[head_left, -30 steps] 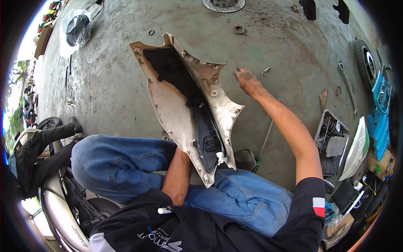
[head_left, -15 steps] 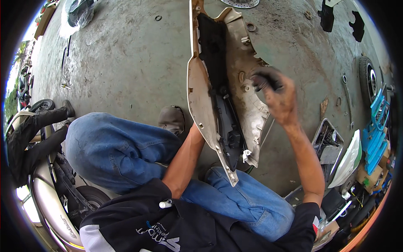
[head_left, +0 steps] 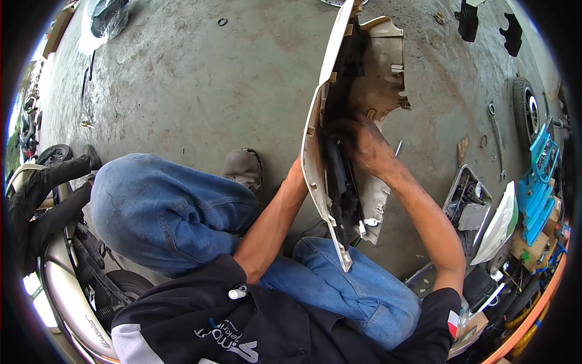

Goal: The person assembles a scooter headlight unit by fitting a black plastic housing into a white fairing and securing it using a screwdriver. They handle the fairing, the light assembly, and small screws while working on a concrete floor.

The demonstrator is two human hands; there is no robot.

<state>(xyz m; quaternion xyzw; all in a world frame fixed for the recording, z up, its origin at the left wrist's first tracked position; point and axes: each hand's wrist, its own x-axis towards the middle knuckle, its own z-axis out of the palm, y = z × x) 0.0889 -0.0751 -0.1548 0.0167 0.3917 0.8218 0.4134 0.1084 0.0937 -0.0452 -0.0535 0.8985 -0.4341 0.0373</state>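
A long white motorcycle fairing panel [head_left: 314, 173] stands tilted over my knees, its hollow inner side facing me. A black plastic part [head_left: 347, 203] runs along the inside. My left hand [head_left: 297, 173] supports the panel from its left outer side, with the fingers hidden behind it. Inside the hollow is my right hand [head_left: 367, 142], its blackened fingers curled against the dark inner part. Whatever the right fingers hold is lost in the shadow there.
At right lie a metal tray of tools [head_left: 468, 203], a long wrench [head_left: 497, 136], a wheel [head_left: 526, 112] and a light-blue plastic part [head_left: 539, 182]. A motorcycle [head_left: 70, 291] stands at left, a person's dark-clothed legs [head_left: 57, 173] beside it. Black brackets [head_left: 512, 35] lie far right.
My right hand has moved from beside the panel's right edge down into its hollow. The panel has shifted right and turned, so its inside looks narrower. My left hand has moved with it.
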